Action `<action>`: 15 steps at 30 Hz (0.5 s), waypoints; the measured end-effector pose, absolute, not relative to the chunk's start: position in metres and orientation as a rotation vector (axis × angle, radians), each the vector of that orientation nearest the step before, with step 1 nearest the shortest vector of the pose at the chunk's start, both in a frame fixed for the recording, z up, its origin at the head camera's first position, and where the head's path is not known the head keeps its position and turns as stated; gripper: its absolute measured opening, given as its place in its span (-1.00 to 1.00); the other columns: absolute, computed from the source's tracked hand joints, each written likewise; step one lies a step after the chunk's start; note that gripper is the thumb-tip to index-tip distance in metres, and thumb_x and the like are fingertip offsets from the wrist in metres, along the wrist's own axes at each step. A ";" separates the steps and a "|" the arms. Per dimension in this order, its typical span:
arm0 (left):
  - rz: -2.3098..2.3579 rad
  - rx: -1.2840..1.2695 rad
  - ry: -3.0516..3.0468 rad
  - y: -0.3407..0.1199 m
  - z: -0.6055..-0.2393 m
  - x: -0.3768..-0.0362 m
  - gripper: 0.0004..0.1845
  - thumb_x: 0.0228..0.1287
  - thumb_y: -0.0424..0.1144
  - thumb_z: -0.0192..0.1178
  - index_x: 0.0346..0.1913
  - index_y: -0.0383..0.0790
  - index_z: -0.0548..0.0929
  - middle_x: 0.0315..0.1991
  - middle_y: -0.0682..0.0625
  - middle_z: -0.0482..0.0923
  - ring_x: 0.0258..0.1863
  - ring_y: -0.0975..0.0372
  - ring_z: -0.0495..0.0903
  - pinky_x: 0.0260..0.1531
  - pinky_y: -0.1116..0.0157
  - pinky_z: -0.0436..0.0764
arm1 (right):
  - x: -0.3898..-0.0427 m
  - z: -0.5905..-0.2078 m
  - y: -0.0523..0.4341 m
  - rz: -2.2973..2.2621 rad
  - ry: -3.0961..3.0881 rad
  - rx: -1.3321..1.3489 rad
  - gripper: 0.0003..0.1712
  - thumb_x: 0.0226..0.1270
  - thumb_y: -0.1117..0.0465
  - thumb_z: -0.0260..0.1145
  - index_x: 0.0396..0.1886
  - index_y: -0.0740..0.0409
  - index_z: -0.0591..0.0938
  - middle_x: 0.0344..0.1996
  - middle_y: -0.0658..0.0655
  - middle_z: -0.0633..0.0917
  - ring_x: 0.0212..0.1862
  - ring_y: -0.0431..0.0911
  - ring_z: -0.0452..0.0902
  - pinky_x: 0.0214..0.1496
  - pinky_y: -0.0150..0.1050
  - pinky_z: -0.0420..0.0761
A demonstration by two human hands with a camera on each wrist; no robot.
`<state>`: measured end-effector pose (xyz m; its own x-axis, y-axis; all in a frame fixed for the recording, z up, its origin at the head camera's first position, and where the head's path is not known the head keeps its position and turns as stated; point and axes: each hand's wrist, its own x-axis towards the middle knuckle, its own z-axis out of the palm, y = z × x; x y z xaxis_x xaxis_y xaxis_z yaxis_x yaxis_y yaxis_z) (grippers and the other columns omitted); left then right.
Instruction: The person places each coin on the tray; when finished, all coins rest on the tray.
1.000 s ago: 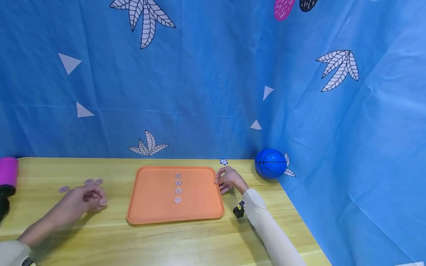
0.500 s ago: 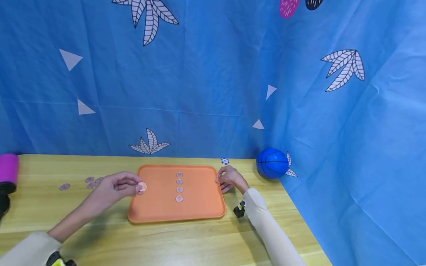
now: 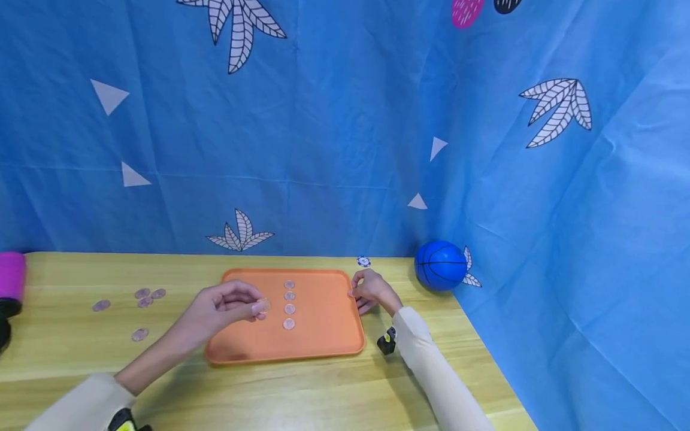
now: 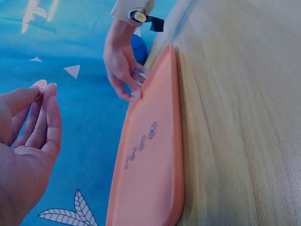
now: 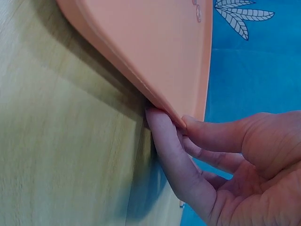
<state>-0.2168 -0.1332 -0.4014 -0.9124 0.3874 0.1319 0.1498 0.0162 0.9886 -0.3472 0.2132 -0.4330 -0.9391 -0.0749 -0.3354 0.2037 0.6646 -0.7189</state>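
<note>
My left hand (image 3: 218,310) is over the left part of the orange tray (image 3: 329,323). It pinches a small round coin (image 4: 40,84) between thumb and fingertips, raised above the tray. Several similar coins (image 3: 289,309) lie in a straight row down the tray's middle, just right of the held one. At the tray's right edge, my right hand (image 3: 375,291) grips the rim. The right wrist view shows its thumb on the rim's inner side and a finger underneath.
More coins (image 3: 144,303) lie loose on the wooden table at left, one coin (image 3: 139,334) nearer the front. Behind the tray is a blue and white chip (image 3: 363,261). A blue ball (image 3: 441,266) stands by the right curtain, a magenta cylinder (image 3: 12,275) at far left.
My left hand has picked up a coin from the left of the table and carried it right, over the tray. The right hand keeps its grip on the rim.
</note>
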 end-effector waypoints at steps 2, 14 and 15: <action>2.005 0.575 2.105 -0.129 -0.404 -0.219 -0.66 0.46 -0.24 0.34 0.10 -0.43 0.60 -0.07 -0.15 0.77 -0.08 0.12 0.80 0.03 0.16 0.76 | -0.347 -0.431 0.212 -1.143 2.558 0.095 -0.87 0.44 0.44 0.35 -0.27 0.24 0.54 -0.56 0.18 0.66 -0.56 -0.04 0.68 -0.38 -0.05 0.81; 1.912 0.626 2.119 -0.113 -0.431 -0.235 -0.72 0.45 -0.24 0.35 0.03 -0.40 0.69 -0.11 -0.25 0.77 -0.15 0.15 0.79 -0.02 0.04 0.77 | -0.349 -0.434 0.210 -1.122 2.565 0.131 -0.83 0.42 0.44 0.37 -0.30 0.23 0.52 -0.59 0.16 0.61 -0.62 -0.08 0.62 -0.42 -0.09 0.80; 1.900 0.631 2.131 -0.112 -0.433 -0.235 -0.72 0.44 -0.23 0.35 0.03 -0.39 0.70 -0.12 -0.24 0.77 -0.16 0.15 0.78 -0.03 0.04 0.77 | -0.349 -0.434 0.210 -1.119 2.566 0.132 -0.83 0.41 0.44 0.37 -0.30 0.23 0.53 -0.59 0.16 0.61 -0.62 -0.08 0.62 -0.42 -0.09 0.80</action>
<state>-0.2353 -0.1119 -0.4329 -0.8843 0.4514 0.1193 0.1701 0.0735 0.9827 -0.3487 0.2096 -0.4343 -0.9389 -0.0491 -0.3406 0.2162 0.6858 -0.6950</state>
